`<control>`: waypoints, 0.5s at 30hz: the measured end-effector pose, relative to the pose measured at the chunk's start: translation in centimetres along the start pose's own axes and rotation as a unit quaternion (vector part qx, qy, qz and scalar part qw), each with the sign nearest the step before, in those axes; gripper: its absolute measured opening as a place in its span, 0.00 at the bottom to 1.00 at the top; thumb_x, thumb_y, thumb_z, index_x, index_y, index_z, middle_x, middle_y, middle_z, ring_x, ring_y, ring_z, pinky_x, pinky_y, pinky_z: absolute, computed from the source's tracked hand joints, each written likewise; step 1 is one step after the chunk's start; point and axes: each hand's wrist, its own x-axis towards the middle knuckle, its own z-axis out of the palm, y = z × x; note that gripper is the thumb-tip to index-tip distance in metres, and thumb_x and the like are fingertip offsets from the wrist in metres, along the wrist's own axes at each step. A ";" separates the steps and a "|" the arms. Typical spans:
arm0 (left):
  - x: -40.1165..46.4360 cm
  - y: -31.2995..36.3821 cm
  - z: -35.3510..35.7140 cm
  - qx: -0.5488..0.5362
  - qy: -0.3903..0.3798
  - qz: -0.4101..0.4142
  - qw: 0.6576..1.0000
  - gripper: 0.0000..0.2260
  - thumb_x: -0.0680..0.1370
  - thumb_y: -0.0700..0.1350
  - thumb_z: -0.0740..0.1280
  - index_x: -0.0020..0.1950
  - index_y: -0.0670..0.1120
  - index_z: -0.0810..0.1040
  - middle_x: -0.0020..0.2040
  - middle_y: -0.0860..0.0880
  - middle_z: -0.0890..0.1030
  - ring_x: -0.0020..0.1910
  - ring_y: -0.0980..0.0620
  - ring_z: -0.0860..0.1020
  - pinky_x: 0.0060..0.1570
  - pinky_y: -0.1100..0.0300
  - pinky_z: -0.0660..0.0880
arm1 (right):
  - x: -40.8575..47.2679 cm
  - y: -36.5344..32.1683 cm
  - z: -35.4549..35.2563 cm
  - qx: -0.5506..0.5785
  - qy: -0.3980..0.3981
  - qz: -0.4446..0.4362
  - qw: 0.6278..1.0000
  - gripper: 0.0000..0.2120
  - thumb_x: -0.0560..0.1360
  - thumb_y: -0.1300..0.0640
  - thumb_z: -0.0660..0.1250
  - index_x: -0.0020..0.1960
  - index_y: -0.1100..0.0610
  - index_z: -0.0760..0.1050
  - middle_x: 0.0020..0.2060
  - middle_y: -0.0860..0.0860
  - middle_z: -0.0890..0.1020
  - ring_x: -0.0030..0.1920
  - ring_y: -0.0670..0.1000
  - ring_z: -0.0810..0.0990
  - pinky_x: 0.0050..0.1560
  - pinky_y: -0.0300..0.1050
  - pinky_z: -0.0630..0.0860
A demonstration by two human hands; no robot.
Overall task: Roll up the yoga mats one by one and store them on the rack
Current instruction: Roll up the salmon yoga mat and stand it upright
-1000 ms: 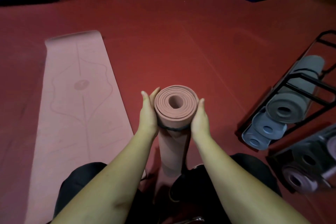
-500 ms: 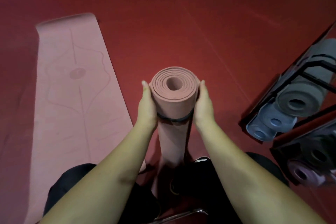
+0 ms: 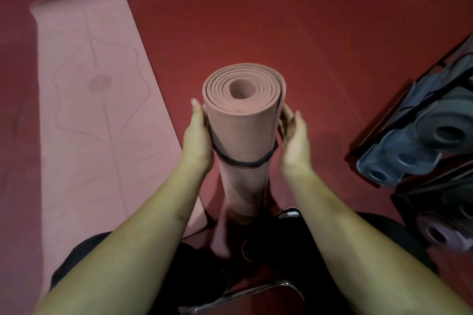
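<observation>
A rolled pink yoga mat stands upright on the floor between my knees, its spiral end facing me. A black elastic strap rings it about a third of the way down. My left hand grips the roll's left side, thumb pointing up. My right hand holds the right side with curled fingers, its palm a little off the roll. A second pink mat lies unrolled flat on the red floor to the left. The black rack stands at the right edge.
The rack holds rolled grey and blue mats on top and a purple one below. A chrome tube crosses the bottom of the view. My black shoe sits beside the roll's base. Bare red floor stretches ahead.
The roll has come up closer to my head, and my hands now sit just above the strap. My right palm has drawn slightly away from the roll. The view has tipped further down.
</observation>
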 end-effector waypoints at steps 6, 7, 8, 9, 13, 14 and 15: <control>1.2 -2.1 1.9 0.037 0.041 -0.027 0.998 0.25 0.82 0.65 0.52 0.61 0.52 0.81 0.58 0.53 0.79 0.59 0.54 0.75 0.66 0.53 0.70 | 2.1 2.9 0.1 -0.167 0.069 0.041 0.983 0.25 0.85 0.43 0.48 0.72 0.55 0.71 0.68 0.50 0.75 0.69 0.49 0.70 0.58 0.34 0.62; 1.3 -2.4 1.9 0.046 0.037 -0.036 0.998 0.26 0.82 0.64 0.53 0.64 0.49 0.79 0.59 0.52 0.79 0.59 0.53 0.75 0.66 0.53 0.70 | 2.3 3.6 -0.2 -0.178 0.068 0.068 0.979 0.25 0.85 0.44 0.48 0.72 0.55 0.71 0.67 0.51 0.76 0.70 0.51 0.70 0.57 0.35 0.62; 1.8 -3.4 1.7 0.060 0.035 -0.053 0.996 0.26 0.82 0.64 0.53 0.66 0.48 0.78 0.59 0.52 0.79 0.60 0.52 0.75 0.66 0.53 0.69 | 2.8 4.8 -0.6 -0.185 0.069 0.082 0.977 0.23 0.85 0.46 0.49 0.71 0.56 0.72 0.65 0.51 0.77 0.69 0.51 0.71 0.58 0.35 0.63; 1.9 -4.4 1.5 0.074 0.035 -0.065 0.995 0.27 0.82 0.64 0.54 0.67 0.47 0.78 0.61 0.52 0.79 0.62 0.52 0.76 0.68 0.52 0.69 | 2.8 5.7 -0.9 -0.186 0.070 0.087 0.976 0.22 0.85 0.47 0.50 0.70 0.56 0.73 0.62 0.50 0.78 0.68 0.52 0.72 0.60 0.36 0.65; 3.3 -6.6 -0.1 0.158 0.008 -0.059 0.986 0.23 0.82 0.60 0.54 0.67 0.49 0.78 0.66 0.47 0.79 0.66 0.48 0.75 0.69 0.49 0.69 | 3.5 5.9 -2.1 -0.196 0.080 0.112 0.971 0.15 0.84 0.53 0.54 0.57 0.54 0.79 0.47 0.46 0.81 0.56 0.50 0.76 0.51 0.42 0.70; 4.1 -6.0 -0.1 0.169 0.006 -0.039 0.985 0.23 0.83 0.60 0.53 0.66 0.49 0.79 0.65 0.47 0.80 0.66 0.47 0.76 0.68 0.49 0.70 | 4.2 5.1 -2.0 -0.161 0.080 0.103 0.978 0.15 0.84 0.54 0.53 0.59 0.53 0.78 0.49 0.46 0.81 0.55 0.49 0.76 0.48 0.42 0.73; 5.0 -5.1 -0.1 0.157 0.004 -0.028 0.987 0.24 0.83 0.61 0.52 0.66 0.48 0.78 0.64 0.47 0.80 0.65 0.48 0.76 0.68 0.50 0.70 | 5.0 4.2 -1.6 -0.108 0.068 0.090 0.988 0.16 0.84 0.54 0.52 0.65 0.53 0.75 0.53 0.47 0.80 0.56 0.48 0.76 0.46 0.38 0.76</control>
